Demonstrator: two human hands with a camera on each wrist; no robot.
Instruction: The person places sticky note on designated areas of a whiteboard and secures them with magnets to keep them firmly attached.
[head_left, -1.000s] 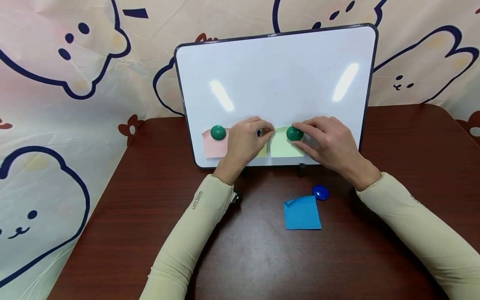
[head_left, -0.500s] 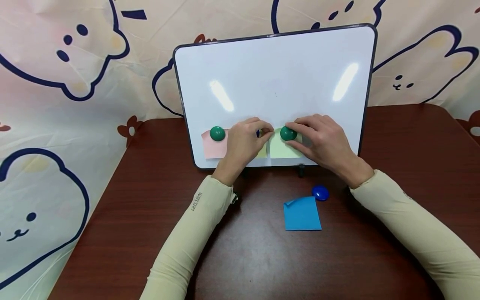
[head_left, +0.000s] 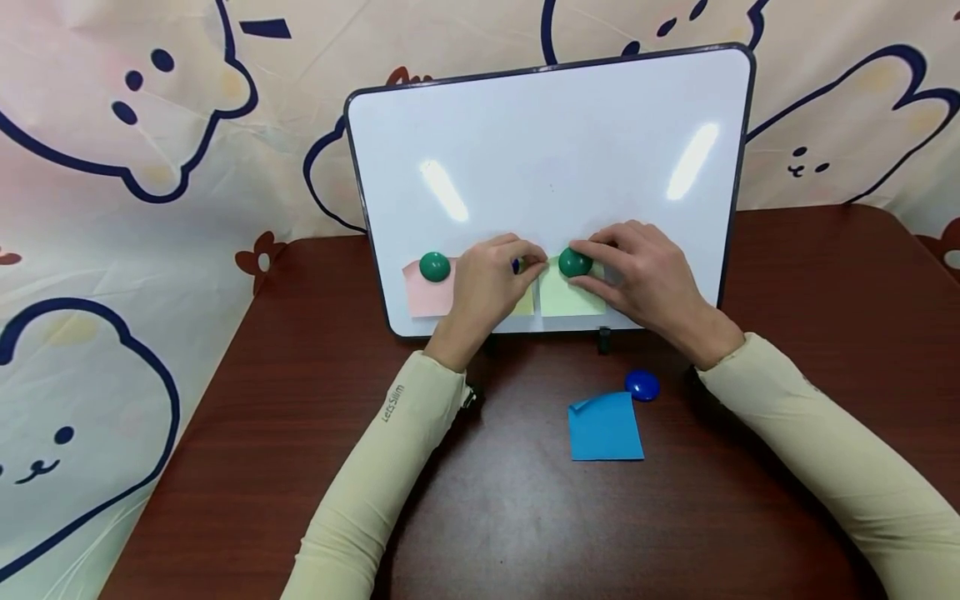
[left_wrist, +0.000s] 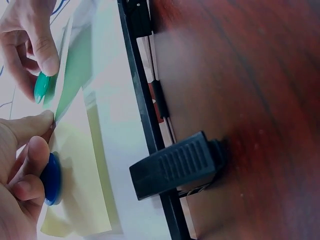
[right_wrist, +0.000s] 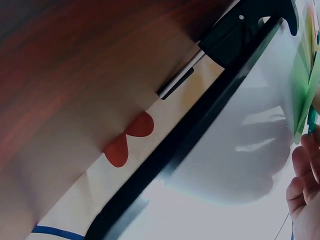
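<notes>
Against the whiteboard, my left hand pinches the upper left corner of a light green sticky note. A round green magnet is held between the thumb and fingers of my right hand, at the note's upper edge. Behind my left hand is a yellow sticky note; the left wrist view shows a blue magnet on it, beside my curled fingers. Further left, another green magnet sits on a pink sticky note, partly covered by my left hand.
On the brown table lie a blue sticky note with a curled corner and a loose blue magnet touching its upper right. Black clip-like feet hold the board's lower edge. A patterned cloth hangs behind.
My right hand has shifted left and slightly up, carrying the green magnet toward the middle of the green note's upper edge. My left hand stays in place.
</notes>
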